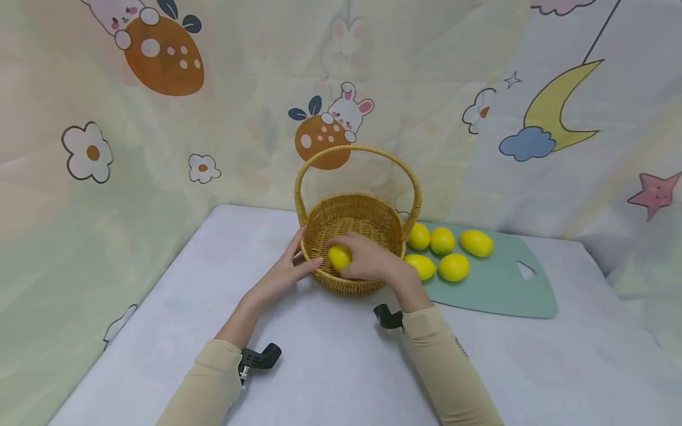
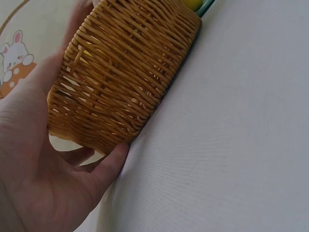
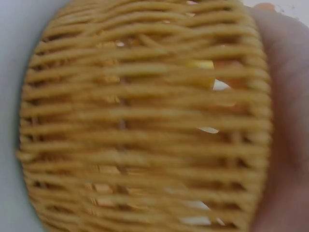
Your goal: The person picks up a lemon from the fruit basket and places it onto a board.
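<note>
A round wicker basket [image 1: 348, 287] with a tall arched handle stands on the table. My left hand [image 1: 282, 275] holds its left side. In the left wrist view, that hand's thumb reaches the rim and its other fingers curve against the wall near the bottom of the basket [image 2: 125, 63]. Inside the basket opening, my right hand [image 1: 370, 258] grips a yellow lemon [image 1: 339, 258] low over the woven floor. The right wrist view is mostly filled by the basket's wall [image 3: 145, 116], with part of the right hand [image 3: 289, 121] beyond the rim; the lemon is largely hidden there.
Right of the basket lies a green cutting board [image 1: 495, 296] with a handle slot. Several lemons rest on it, among them one near its middle [image 1: 454, 267]. A white cloth-covered table [image 1: 319, 367] spreads in front, and a printed curtain [image 1: 240, 118] hangs behind.
</note>
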Motion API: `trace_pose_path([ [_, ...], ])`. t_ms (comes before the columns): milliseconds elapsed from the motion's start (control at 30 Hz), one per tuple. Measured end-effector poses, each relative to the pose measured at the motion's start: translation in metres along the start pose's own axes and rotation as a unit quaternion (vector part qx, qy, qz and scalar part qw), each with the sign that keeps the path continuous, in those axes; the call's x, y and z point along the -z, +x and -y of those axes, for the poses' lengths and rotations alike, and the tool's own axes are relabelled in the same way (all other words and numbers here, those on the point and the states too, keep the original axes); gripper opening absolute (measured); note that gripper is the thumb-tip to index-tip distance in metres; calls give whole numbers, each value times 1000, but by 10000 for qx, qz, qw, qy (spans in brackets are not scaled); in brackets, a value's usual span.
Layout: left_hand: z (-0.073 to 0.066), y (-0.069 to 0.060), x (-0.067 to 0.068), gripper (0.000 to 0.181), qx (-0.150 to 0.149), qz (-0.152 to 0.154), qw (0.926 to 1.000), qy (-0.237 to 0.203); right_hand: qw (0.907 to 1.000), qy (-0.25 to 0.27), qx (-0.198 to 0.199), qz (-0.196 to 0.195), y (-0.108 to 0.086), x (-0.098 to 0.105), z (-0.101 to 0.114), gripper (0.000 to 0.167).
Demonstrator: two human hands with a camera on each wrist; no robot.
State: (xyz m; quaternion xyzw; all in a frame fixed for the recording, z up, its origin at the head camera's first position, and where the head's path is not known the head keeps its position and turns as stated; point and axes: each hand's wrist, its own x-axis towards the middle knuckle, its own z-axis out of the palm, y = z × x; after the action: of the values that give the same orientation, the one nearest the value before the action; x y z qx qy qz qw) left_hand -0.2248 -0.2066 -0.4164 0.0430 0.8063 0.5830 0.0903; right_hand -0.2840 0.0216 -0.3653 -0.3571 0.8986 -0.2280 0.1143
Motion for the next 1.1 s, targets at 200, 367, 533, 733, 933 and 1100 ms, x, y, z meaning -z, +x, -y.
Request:
trace_pose_path([
  [200, -17, -11, 1, 92, 87, 107, 9999, 0, 9991, 137, -106, -397, -12, 12, -4, 65],
  [367, -8, -5, 4, 93, 45, 37, 10000, 21, 9972, 155, -171, -711, -22, 23, -4, 64],
  [533, 9, 4, 3, 92, -44, -24, 10000, 5, 9957, 293, -289, -829, -32, 28, -10, 68],
  [733, 15, 8, -1, 88, -211, -111, 9997, 31, 9927, 486, -410, -1023, -45, 34, -19, 70],
  [933, 14, 8, 0, 88, -268, -107, 9996, 20, 9920, 517, -467, -1051, -57, 41, -24, 67],
  [1100, 12, 7, 1, 92, -155, 55, 9998, -113, 9903, 579, -579, -1120, -67, 44, -27, 65],
])
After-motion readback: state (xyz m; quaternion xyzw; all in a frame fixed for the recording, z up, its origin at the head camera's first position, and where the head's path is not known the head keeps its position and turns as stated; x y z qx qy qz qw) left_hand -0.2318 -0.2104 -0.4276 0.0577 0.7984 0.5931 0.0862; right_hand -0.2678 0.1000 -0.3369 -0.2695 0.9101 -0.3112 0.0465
